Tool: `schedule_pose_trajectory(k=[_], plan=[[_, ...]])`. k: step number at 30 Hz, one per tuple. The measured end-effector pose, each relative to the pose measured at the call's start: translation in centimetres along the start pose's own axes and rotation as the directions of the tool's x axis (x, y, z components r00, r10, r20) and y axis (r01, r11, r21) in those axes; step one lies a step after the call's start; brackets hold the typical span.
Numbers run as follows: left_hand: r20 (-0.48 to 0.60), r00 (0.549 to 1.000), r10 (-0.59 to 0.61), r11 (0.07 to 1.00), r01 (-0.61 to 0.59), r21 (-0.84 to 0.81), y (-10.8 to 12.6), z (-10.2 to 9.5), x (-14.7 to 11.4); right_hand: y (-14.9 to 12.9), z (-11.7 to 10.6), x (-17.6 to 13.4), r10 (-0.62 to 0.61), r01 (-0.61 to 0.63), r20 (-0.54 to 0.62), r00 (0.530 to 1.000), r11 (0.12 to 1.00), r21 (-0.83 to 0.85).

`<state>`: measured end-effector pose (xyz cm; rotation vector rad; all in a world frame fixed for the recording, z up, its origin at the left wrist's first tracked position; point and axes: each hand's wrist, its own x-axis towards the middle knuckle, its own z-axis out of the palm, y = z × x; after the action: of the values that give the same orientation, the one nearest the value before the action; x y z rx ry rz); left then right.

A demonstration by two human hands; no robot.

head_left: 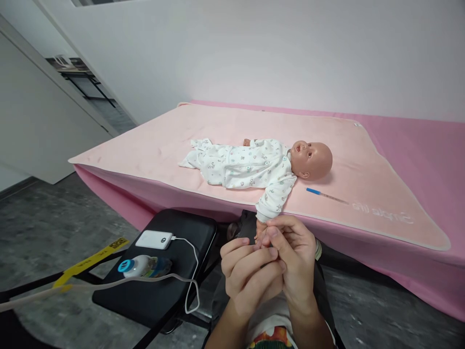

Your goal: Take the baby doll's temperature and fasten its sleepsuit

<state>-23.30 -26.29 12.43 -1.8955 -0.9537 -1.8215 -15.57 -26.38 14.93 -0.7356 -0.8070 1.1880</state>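
Note:
A baby doll (241, 162) in a white patterned outfit lies on its back, head to the right. Its near arm (276, 195) reaches over the table's front edge toward me. My left hand (250, 274) and my right hand (296, 254) meet at the doll's small hand (260, 230), fingers bent and closed around it. The thumb and index finger of my right hand press near its wrist and palm. My own fingers hide most of the doll's fingers. A thin thermometer-like stick (327, 195) with a blue end lies beside the doll's head.
A pale pink blanket (152, 140) covers the pink-draped table (432, 150) against a white wall. To the left, a black chair (134, 303) holds a white power bank (154, 239), a cable (192, 247) and a blue-capped bottle (143, 266). Yellow tape (87, 261) marks a bar.

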Motion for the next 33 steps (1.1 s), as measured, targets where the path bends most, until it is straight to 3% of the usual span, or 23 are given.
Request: schedule_pose_trajectory(k=[5,12,20,27,33], plan=[[0.015,1.000,-0.014,1.000,0.015,-0.021,0.3,0.1,0.8,-0.2,0.0,0.1,-0.024,0.022,-0.041,0.999,0.998,-0.056],[0.161,0.986,-0.047,0.998,0.051,-0.021,1.0,-0.1,1.8,-0.4,0.1,0.0,-0.072,0.059,-0.105,0.992,0.990,-0.125],[0.241,0.967,-0.079,0.979,0.121,-0.167,1.3,-0.1,1.8,-0.5,0.1,-0.2,-0.081,0.066,-0.118,0.990,0.990,-0.128],[0.139,0.989,-0.059,0.981,0.082,-0.173,1.1,0.2,1.1,-0.7,0.1,-0.4,-0.087,0.077,-0.095,0.992,0.992,-0.097],[0.140,0.989,-0.046,0.988,0.066,-0.141,1.1,0.1,1.4,-0.7,0.2,-0.4,-0.101,0.089,-0.098,0.990,0.989,-0.118]])
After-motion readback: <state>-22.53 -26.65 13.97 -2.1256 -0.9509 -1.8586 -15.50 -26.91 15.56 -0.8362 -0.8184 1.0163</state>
